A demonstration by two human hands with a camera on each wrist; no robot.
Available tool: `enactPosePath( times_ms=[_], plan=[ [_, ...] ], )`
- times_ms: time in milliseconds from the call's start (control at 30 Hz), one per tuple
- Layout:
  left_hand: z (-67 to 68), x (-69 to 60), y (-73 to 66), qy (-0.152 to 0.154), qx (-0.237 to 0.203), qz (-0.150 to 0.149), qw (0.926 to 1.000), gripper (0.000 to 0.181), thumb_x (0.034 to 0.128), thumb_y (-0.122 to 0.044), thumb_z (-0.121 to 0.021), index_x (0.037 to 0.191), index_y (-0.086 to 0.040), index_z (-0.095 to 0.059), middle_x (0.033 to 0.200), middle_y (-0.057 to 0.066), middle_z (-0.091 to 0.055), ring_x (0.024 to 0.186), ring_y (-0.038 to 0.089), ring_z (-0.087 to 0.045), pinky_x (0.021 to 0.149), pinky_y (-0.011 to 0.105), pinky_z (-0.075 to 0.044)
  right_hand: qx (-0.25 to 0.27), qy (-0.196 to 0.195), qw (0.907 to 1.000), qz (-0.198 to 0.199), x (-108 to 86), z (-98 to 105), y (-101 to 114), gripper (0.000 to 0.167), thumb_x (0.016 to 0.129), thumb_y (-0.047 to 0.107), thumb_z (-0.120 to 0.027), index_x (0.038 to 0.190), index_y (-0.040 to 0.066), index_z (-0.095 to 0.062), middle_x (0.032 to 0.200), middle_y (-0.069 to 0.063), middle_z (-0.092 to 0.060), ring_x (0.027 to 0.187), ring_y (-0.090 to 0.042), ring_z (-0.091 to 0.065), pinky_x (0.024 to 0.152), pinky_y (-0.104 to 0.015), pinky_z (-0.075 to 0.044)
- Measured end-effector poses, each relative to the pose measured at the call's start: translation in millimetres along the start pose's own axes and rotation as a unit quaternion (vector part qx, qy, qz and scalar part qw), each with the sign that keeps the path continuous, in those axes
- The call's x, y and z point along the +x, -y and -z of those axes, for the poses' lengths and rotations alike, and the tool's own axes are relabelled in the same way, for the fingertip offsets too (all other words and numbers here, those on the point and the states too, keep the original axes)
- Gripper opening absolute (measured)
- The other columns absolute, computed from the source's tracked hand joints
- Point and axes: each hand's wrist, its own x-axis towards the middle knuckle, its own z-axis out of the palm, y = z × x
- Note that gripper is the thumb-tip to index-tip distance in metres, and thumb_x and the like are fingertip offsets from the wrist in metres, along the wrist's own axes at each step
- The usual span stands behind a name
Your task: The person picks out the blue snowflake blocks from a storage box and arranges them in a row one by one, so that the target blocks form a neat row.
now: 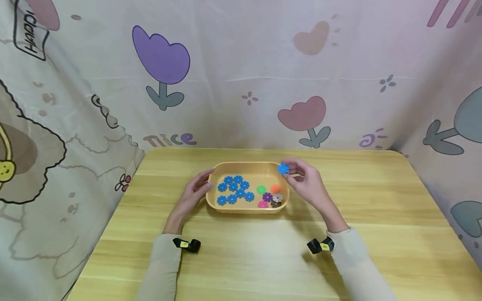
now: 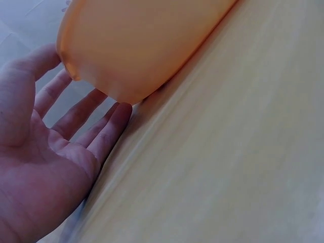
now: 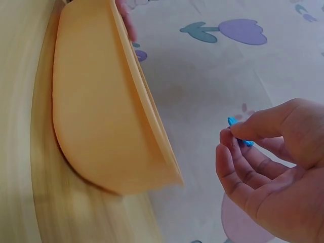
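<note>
A shallow yellow-orange plastic basin (image 1: 246, 211) sits on the table. My left hand (image 1: 191, 195) holds its left end, with the thumb at the rim; in the left wrist view the fingertips meet the outer wall. Pinched between thumb and fingers of my right hand (image 1: 308, 183) is a blue notched plastic disc (image 1: 283, 169), held just above the basin's far right corner. It shows edge-on as a thin blue piece in the right wrist view. Several matching blue discs (image 1: 233, 187) lie in the left part of the basin.
Discs of other colours lie in the basin's right part: green (image 1: 261, 190), orange (image 1: 275, 189), purple (image 1: 267, 197), pink (image 1: 262, 204), grey (image 1: 278, 198) and dark brown (image 1: 276, 205). The wooden table (image 1: 241, 255) extends around the basin, with a printed cloth (image 1: 233, 62) hanging behind.
</note>
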Motion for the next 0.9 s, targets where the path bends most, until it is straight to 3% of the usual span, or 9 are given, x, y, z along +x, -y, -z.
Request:
enactPosePath(
  times_ms=[200,533,700,900],
  plan=[
    [5.3,-1.4,-2.0,-0.004,0.012,-0.005,0.9999,0.051,0.1058,-0.024,-0.06,0.155,-0.02,-0.047,0.158,0.016,-0.043,0.139,0.036,-0.047,0.105,0.03,-0.049,0.002,-0.021,0.9998,0.002,-3.9,12,-10,0.037,0.09,-0.008,-0.072,0.127,-0.003,-0.067,0.105,-0.02,-0.069,0.095,-0.023,-0.068,0.081,-0.025,-0.06],
    [-2.7,-1.9,-2.2,-0.005,-0.008,0.01,0.9999,0.052,0.1032,-0.028,-0.065,0.153,-0.025,-0.05,0.156,0.01,-0.046,0.139,0.031,-0.049,0.105,0.03,-0.049,-0.004,-0.057,0.9984,-0.004,-10.9,36,-22,0.037,0.09,-0.008,-0.072,0.127,-0.007,-0.066,0.107,-0.025,-0.068,0.092,-0.009,-0.065,0.078,-0.017,-0.058],
    [-1.2,-1.3,-3.2,-0.001,-0.009,0.01,0.9999,0.052,0.1038,-0.027,-0.064,0.154,-0.024,-0.048,0.158,0.012,-0.044,0.139,0.032,-0.047,0.105,0.031,-0.049,-0.012,-0.067,0.9974,-0.025,-11.7,39,-25,0.035,0.093,-0.008,-0.069,0.128,-0.007,-0.066,0.11,-0.026,-0.068,0.093,-0.008,-0.063,0.078,-0.014,-0.056],
    [0.2,0.1,-1.7,0.0,0.008,-0.001,1.0,0.051,0.1056,-0.023,-0.06,0.155,-0.019,-0.046,0.158,0.016,-0.043,0.14,0.036,-0.047,0.106,0.03,-0.048,0.0,-0.063,0.9965,-0.055,-9.8,35,-50,0.036,0.093,-0.009,-0.068,0.129,-0.005,-0.064,0.115,-0.026,-0.066,0.094,-0.007,-0.063,0.081,-0.015,-0.056]
  ],
)
